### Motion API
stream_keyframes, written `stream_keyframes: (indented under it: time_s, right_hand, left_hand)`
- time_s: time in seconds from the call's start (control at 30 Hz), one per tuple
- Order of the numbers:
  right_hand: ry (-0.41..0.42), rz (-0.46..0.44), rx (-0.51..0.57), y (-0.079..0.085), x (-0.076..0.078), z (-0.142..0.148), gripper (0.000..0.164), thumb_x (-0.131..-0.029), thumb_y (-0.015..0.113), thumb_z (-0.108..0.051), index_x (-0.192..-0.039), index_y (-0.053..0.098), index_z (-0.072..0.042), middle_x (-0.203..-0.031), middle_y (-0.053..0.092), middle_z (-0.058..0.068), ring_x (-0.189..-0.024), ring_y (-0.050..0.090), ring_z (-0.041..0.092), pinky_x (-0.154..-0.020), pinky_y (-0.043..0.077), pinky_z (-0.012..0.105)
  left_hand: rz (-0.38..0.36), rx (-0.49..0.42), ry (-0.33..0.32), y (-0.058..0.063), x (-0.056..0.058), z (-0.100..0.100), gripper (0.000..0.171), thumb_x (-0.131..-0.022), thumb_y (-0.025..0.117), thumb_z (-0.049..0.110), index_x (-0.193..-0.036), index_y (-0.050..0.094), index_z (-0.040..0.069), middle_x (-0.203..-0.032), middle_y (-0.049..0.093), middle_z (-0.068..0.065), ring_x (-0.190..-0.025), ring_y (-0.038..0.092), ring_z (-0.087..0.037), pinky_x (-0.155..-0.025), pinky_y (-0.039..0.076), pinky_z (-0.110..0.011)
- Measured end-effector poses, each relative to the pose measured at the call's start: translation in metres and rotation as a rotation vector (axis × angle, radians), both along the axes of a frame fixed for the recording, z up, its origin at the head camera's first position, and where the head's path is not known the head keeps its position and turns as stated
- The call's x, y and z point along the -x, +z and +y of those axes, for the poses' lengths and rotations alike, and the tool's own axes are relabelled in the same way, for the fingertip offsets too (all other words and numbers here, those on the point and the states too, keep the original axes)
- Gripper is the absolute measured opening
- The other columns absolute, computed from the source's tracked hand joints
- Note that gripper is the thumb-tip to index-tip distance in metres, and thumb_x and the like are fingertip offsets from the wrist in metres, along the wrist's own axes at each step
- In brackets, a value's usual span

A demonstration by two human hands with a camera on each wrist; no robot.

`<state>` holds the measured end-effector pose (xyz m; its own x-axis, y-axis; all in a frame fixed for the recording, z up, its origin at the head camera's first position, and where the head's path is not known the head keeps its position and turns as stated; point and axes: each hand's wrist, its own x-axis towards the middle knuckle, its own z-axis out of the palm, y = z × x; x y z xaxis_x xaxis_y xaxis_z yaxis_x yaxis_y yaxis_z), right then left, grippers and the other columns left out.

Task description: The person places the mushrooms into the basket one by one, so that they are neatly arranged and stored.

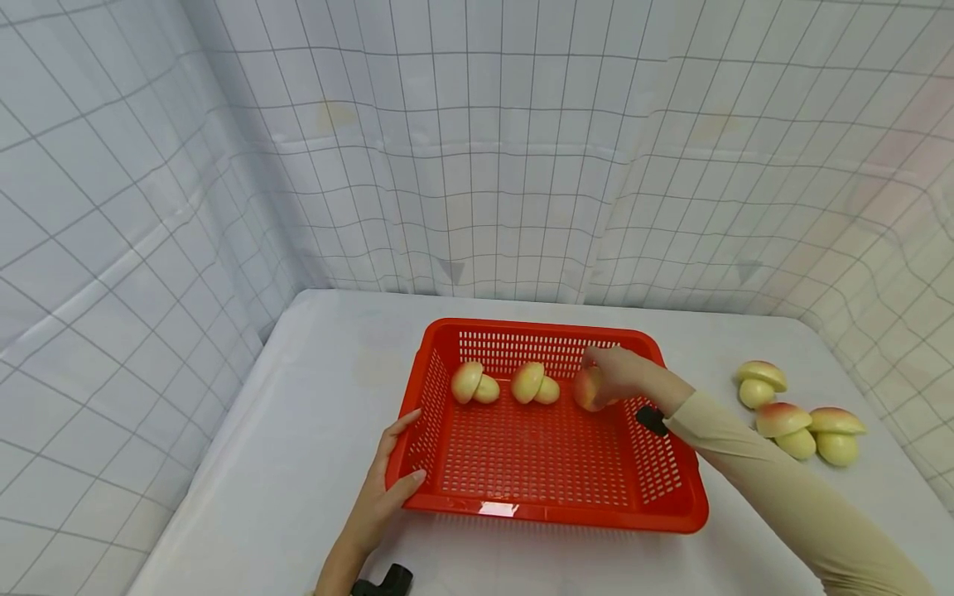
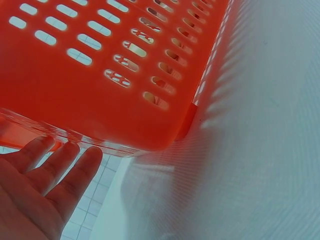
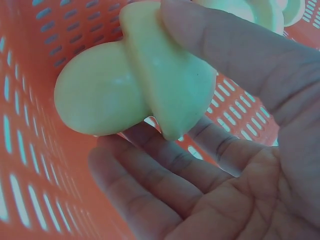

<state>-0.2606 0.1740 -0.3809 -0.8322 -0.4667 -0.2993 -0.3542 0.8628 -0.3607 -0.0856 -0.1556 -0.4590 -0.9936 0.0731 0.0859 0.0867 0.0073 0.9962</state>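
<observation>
My right hand [image 1: 613, 374] reaches inside the red plastic basket [image 1: 547, 520] near its right end and holds a toy mushroom [image 1: 587, 389]. In the right wrist view the thumb lies on the cap of this yellow mushroom [image 3: 100, 90], and the fingers sit beneath and behind it. To its left, two more toy mushrooms [image 1: 468, 382] [image 1: 529, 383] lie in a row along the basket's back wall. My left hand [image 1: 378, 488] rests at the basket's front left corner, thumb over the rim. In the left wrist view its straight fingers [image 2: 75, 180] touch the rim from outside.
Three yellow toy mushrooms with reddish caps [image 1: 760, 382] [image 1: 784, 429] [image 1: 836, 434] stand close together on the white table [image 1: 320, 397], right of the basket. Grid-patterned white curtains [image 1: 477, 165] hang behind the table and on both sides.
</observation>
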Motion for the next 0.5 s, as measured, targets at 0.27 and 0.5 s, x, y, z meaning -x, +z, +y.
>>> stream_keyframes:
  time_s: [0.27,0.5]
  right_hand:
    - [0.011,0.0,0.005,0.0013,-0.0018,0.0011,0.051,-0.068,0.082,-0.012,-0.111,0.056,-0.004,-0.1,0.061,0.01,-0.086,0.053,0.027,-0.077,0.049,0.042]
    - [0.029,0.02,-0.003,0.0025,-0.0018,0.0022,0.055,-0.068,0.082,-0.013,-0.115,0.057,-0.002,-0.102,0.062,0.011,-0.088,0.055,0.027,-0.079,0.049,0.043]
  left_hand:
    - [0.005,0.001,0.001,-0.001,0.0,-0.0005,0.067,-0.083,0.055,0.01,-0.144,0.033,0.025,-0.145,0.028,-0.01,-0.117,0.041,-0.04,-0.083,0.051,-0.041]
    - [0.011,0.009,0.006,-0.0014,0.0008,-0.0006,0.067,-0.083,0.056,0.011,-0.144,0.033,0.026,-0.145,0.028,-0.009,-0.117,0.041,-0.039,-0.083,0.051,-0.041]
